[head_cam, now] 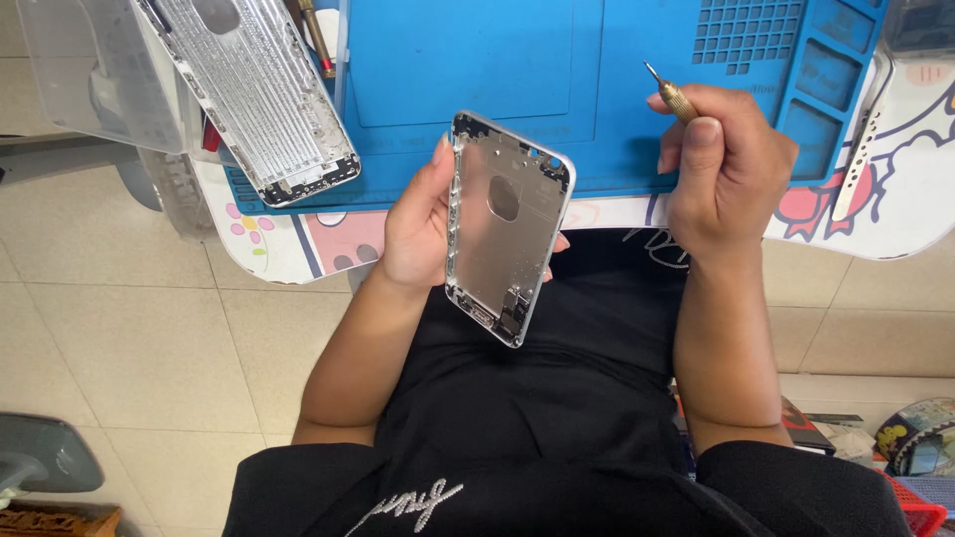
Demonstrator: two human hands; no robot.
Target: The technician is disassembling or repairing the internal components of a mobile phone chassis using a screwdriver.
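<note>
My left hand [418, 224] holds a silver phone back housing [507, 224] upright over my lap, its bare inner side facing me, with a round hole near the middle and small parts at its lower end. My right hand [724, 169] is closed around a small brass-tipped screwdriver [668, 91], its point aimed up and to the left, a short way right of the housing and apart from it. Both hands hover at the near edge of a blue repair mat [468, 70].
A second silver phone housing [261, 94] lies tilted at the mat's left edge, beside a clear plastic box [95, 75]. The mat has small compartments [826, 89] at the right. A white cartoon-printed table edge [905, 199] lies under it. Tiled floor surrounds; a red basket [915, 509] sits lower right.
</note>
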